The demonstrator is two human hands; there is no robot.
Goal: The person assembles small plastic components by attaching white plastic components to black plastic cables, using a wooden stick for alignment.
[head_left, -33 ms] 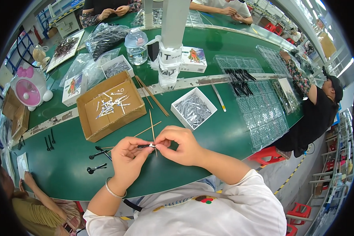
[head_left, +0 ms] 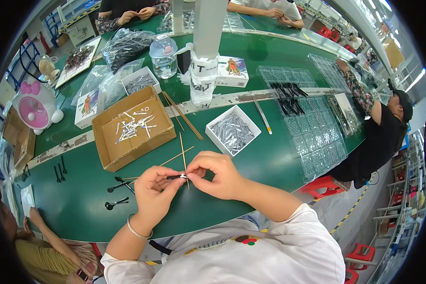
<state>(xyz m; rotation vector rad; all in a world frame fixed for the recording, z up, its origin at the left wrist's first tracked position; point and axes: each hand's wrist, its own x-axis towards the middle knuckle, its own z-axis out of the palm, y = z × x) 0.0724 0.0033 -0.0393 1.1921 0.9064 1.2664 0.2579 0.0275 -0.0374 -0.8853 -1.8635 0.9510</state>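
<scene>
Both my hands meet at the near side of the green table. My left hand (head_left: 155,194) is closed, thumb and fingers pinching a small black part with a white tip (head_left: 176,177). My right hand (head_left: 217,175) is also closed, its fingertips pressed together at the white end of that part; they hide what exactly lies between them. A thin wooden stick (head_left: 182,146) runs past my right fingertips, and whether they grip it I cannot tell. Another wooden stick (head_left: 177,155) lies slantwise on the table behind my hands. Black long-stemmed pieces (head_left: 116,203) rest left of my left hand.
Beyond my hands stand a cardboard box (head_left: 123,158) with small white pieces and a white box (head_left: 221,143) of grey pieces. Tweezers (head_left: 263,117) and clear compartment trays (head_left: 317,146) lie to the right. A post (head_left: 208,28) rises mid-table. Co-workers sit around.
</scene>
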